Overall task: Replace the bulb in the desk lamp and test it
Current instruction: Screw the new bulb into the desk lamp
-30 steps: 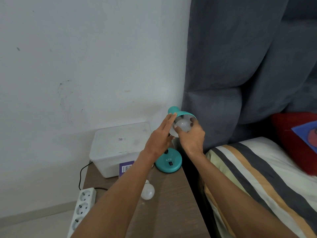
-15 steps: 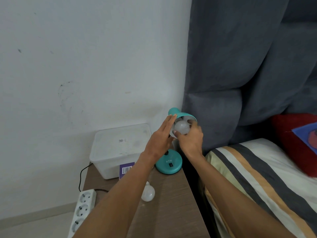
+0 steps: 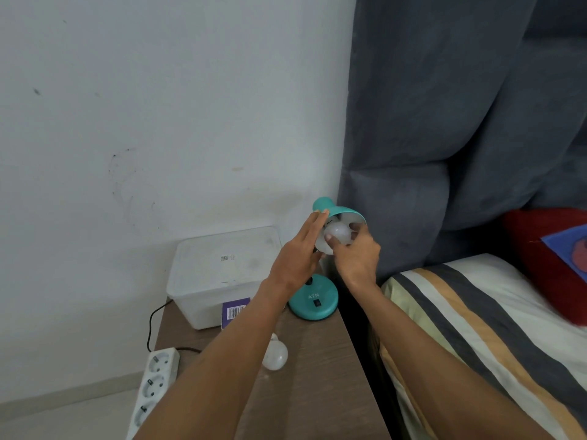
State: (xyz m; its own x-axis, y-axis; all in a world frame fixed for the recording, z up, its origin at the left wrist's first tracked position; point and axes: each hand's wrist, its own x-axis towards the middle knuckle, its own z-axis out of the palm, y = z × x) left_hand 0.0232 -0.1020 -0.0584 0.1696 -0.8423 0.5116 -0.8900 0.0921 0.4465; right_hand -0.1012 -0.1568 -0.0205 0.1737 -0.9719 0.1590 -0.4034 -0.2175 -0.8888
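A teal desk lamp stands at the back right of the wooden bedside table [image 3: 324, 373], its round base [image 3: 314, 301] carrying a black switch. Its shade [image 3: 341, 214] tilts toward me. Inside the shade sits a white bulb [image 3: 339, 233], and my right hand [image 3: 357, 257] has thumb and fingers closed around it. My left hand [image 3: 300, 254] lies flat against the shade's left side, fingers straight, steadying it. A second white bulb [image 3: 275, 355] lies loose on the table, partly behind my left forearm.
A translucent plastic box [image 3: 219, 274] with a purple label stands against the wall, left of the lamp. A white power strip [image 3: 155, 379] hangs off the table's left edge with a black cable. A striped bed [image 3: 495, 338] and grey headboard lie to the right.
My right hand's fingers have shifted around the bulb in the shade, and the shade has tipped slightly. My left hand stays on the shade. The loose bulb has not moved.
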